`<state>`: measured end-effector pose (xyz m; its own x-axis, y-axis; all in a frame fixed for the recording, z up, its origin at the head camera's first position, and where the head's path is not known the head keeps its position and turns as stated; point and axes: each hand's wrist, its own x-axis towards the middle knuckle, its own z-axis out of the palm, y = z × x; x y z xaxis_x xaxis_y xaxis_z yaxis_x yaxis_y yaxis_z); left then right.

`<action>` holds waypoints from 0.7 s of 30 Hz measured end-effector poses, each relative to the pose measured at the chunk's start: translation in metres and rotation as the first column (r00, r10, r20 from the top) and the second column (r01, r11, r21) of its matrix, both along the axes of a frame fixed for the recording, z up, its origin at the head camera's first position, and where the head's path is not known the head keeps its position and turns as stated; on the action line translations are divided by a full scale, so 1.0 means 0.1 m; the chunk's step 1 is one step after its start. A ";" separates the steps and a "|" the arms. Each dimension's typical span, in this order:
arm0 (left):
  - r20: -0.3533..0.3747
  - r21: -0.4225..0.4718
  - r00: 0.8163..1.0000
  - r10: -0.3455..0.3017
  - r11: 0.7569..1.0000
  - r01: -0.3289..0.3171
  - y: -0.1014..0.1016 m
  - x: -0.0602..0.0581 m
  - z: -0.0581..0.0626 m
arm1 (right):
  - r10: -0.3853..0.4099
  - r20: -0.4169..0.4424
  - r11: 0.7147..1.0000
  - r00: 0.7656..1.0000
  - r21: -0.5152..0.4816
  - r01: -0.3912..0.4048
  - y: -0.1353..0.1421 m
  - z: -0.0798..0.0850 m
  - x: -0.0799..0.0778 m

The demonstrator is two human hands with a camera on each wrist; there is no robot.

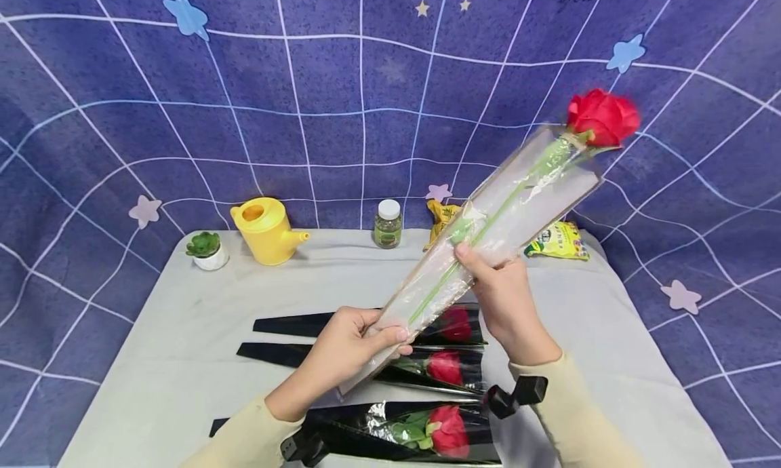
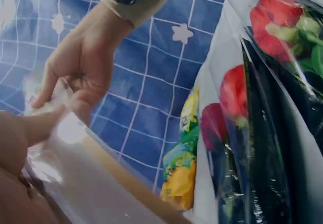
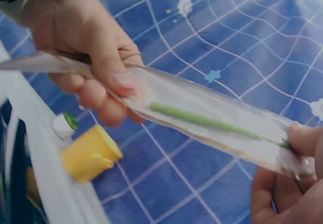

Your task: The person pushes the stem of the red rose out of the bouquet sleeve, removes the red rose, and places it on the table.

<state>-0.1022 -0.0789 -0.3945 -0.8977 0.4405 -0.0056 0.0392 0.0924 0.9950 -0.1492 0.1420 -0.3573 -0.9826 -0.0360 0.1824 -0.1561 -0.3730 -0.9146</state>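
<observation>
A red rose (image 1: 603,119) with a long green stem sits in a clear sleeve (image 1: 439,278) with brown edges, tilted above the table. My left hand (image 1: 350,349) grips the sleeve's narrow lower end, thumb on top. Farther up, my right hand (image 1: 503,295) pinches the sleeve around its middle, with the thumb over the stem. The bloom sticks out past the wide upper end. In the right wrist view, the cut end of the stem (image 3: 181,114) shows through the plastic between both hands. Below the hands, several roses in black sleeves (image 1: 360,431) lie in a row.
Along the table's back stand a small potted succulent (image 1: 206,251), a yellow watering can (image 1: 266,230) and a white-capped jar (image 1: 388,225). Behind the held sleeve are a yellow-orange packet (image 1: 439,217) and a yellow-green packet (image 1: 561,242). A blue gridded cloth (image 1: 329,135) hangs behind the table.
</observation>
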 end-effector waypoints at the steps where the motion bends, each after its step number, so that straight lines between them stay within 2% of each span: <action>1: -0.014 -0.040 1.000 0.002 0.999 -0.003 -0.02 -0.01 0.01 | -0.003 0.003 0.999 1.000 -0.036 0.003 0.01 0.01 -0.02; 2: -0.036 -0.085 0.999 0.003 0.996 -0.006 -0.03 -0.01 0.01 | -0.001 0.006 0.999 1.000 -0.053 0.002 0.01 0.01 -0.02; 5: -0.095 -0.168 0.995 -0.007 0.986 -0.009 -0.08 -0.05 0.05 | -0.005 0.020 1.000 1.000 -0.009 0.005 -0.01 -0.04 0.01; 7: -0.097 -0.172 0.995 -0.021 0.985 0.004 -0.10 -0.08 0.08 | -0.023 0.024 0.999 0.999 0.030 0.023 -0.04 -0.07 0.04; 11: -0.033 -0.081 0.998 -0.053 0.995 0.050 -0.06 -0.13 0.15 | -0.042 0.022 0.995 0.999 0.097 0.039 -0.12 -0.16 0.09; 13: -0.064 -0.109 0.997 -0.045 0.993 0.038 -0.01 -0.15 0.18 | -0.033 0.027 0.992 0.999 0.126 0.030 -0.16 -0.19 0.13; 15: -0.119 -0.178 0.992 -0.030 0.984 0.008 0.03 -0.18 0.18 | -0.018 0.033 0.989 0.999 0.149 0.013 -0.17 -0.21 0.15; 18: -0.187 -0.279 0.982 -0.022 0.960 -0.031 0.02 -0.21 0.16 | 0.007 0.025 0.994 1.000 0.113 -0.009 -0.10 -0.17 0.12; 21: -0.203 -0.346 0.979 -0.030 0.937 -0.043 -0.06 -0.23 0.12 | -0.014 -0.023 0.999 1.000 0.037 0.015 0.04 -0.08 0.04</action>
<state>-0.1252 -0.0845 -0.3821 -0.8985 0.4382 0.0249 0.2342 0.4308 0.8715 -0.1449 0.1458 -0.3652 -0.9786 -0.0290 0.2038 -0.1825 -0.3363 -0.9239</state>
